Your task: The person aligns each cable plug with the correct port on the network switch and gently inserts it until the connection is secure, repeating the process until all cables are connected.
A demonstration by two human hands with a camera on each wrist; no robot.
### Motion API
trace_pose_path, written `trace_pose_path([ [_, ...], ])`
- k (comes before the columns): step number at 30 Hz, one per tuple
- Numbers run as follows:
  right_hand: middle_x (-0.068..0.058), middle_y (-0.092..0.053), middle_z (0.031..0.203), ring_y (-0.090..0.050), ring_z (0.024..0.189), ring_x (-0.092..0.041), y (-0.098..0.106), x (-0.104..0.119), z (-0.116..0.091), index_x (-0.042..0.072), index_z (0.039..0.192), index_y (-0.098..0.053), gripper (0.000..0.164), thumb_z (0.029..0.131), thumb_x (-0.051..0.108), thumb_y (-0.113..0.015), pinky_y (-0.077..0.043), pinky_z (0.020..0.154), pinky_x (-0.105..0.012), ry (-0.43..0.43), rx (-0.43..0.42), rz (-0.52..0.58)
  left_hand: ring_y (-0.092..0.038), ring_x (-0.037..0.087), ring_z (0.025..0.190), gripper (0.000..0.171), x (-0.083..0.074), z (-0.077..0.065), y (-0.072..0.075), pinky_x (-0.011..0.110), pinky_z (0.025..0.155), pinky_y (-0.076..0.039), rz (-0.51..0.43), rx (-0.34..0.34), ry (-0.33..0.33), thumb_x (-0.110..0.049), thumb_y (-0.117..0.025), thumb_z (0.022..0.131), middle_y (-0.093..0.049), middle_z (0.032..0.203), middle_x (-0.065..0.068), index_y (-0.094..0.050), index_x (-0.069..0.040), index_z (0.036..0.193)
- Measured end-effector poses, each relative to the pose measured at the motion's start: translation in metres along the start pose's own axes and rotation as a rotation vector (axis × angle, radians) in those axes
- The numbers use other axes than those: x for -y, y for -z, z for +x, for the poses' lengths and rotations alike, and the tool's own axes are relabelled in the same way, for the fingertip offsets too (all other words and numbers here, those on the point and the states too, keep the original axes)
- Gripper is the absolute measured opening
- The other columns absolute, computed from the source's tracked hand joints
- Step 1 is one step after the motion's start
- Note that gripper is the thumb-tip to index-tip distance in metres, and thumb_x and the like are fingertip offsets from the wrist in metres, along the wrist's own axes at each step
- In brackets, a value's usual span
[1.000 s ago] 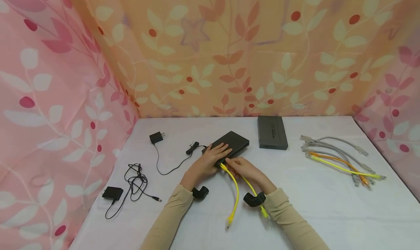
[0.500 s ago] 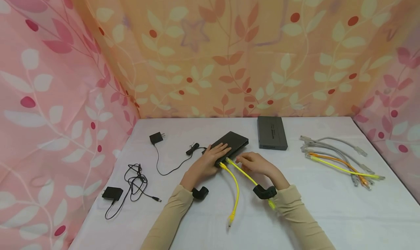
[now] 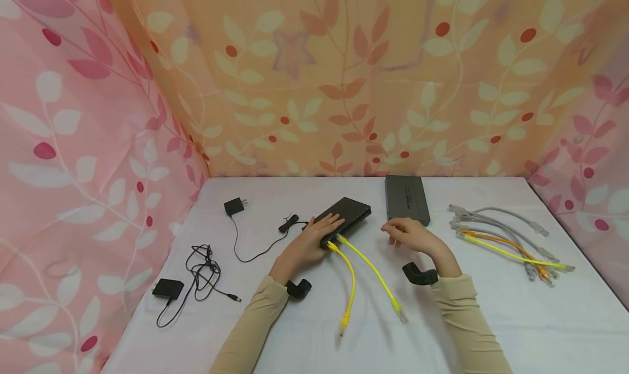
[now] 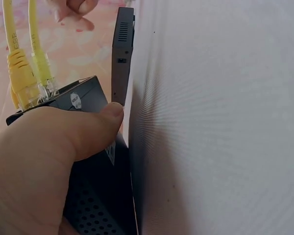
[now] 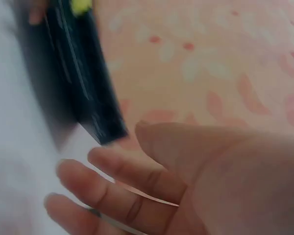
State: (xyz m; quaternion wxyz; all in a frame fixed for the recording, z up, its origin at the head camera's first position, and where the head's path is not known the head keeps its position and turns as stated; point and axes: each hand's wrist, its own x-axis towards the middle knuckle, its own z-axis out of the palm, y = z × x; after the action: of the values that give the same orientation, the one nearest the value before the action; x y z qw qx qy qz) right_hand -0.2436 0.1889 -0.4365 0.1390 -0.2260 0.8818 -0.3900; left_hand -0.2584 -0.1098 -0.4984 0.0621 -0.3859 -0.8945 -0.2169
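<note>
My left hand (image 3: 314,240) grips the near-left end of a black network switch (image 3: 352,209), fingers over its top. In the left wrist view the thumb lies along the switch's side (image 4: 90,98). Two network cables are plugged side by side into its front: a deep yellow one (image 3: 351,284) and a brighter yellow-green one (image 3: 372,265). Their free ends lie toward me on the table. My right hand (image 3: 410,235) is off to the right of the switch, fingers loosely bent and holding nothing; in the right wrist view the fingers (image 5: 122,196) are spread apart.
A grey network switch (image 3: 407,196) lies at the back, just beyond my right hand. Several grey, orange and yellow cables (image 3: 511,243) lie at the right. On the left are two black power adapters (image 3: 168,289) (image 3: 234,206) with cords; the rear one's cord runs to the black switch.
My right hand has let go of the yellow-green cable at the switch's port and moved right, away from it. The left hand has kept its hold on the switch.
</note>
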Motion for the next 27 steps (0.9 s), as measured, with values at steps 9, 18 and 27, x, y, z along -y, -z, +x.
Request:
trace_pose_path([
  [9, -0.017, -0.066, 0.086, -0.063, 0.074, -0.020, 0.033, -0.019, -0.021, -0.004, 0.118, -0.057, 0.039, 0.098, 0.027, -0.044, -0.051, 0.071, -0.042, -0.125, -0.063, -0.040, -0.023, 0.022, 0.140, 0.086, 0.000, -0.001, -0.001, 0.062, 0.106, -0.018, -0.020, -0.005, 0.010, 0.013, -0.055, 0.071, -0.029, 0.151, 0.003, -0.031, -0.023, 0.146],
  [18, -0.019, -0.066, 0.088, -0.064, 0.079, -0.030, 0.051, -0.038, -0.038, -0.009, 0.116, -0.057, 0.038, 0.099, 0.023, -0.044, -0.051, 0.070, -0.040, -0.125, -0.135, -0.104, -0.021, 0.020, 0.141, 0.089, 0.001, -0.002, -0.004, 0.062, 0.106, -0.018, -0.015, 0.007, 0.016, 0.013, -0.056, 0.070, -0.028, 0.151, 0.001, -0.029, -0.025, 0.146],
  [27, -0.021, -0.065, 0.102, -0.058, 0.093, -0.035, 0.068, -0.057, -0.064, -0.003, 0.107, -0.064, 0.034, 0.092, 0.026, -0.056, -0.047, 0.076, -0.043, -0.210, -0.290, -0.232, -0.023, 0.020, 0.140, 0.087, 0.001, -0.001, -0.005, 0.061, 0.107, -0.018, -0.019, -0.006, 0.020, 0.012, -0.057, 0.071, -0.029, 0.151, 0.002, -0.031, -0.024, 0.145],
])
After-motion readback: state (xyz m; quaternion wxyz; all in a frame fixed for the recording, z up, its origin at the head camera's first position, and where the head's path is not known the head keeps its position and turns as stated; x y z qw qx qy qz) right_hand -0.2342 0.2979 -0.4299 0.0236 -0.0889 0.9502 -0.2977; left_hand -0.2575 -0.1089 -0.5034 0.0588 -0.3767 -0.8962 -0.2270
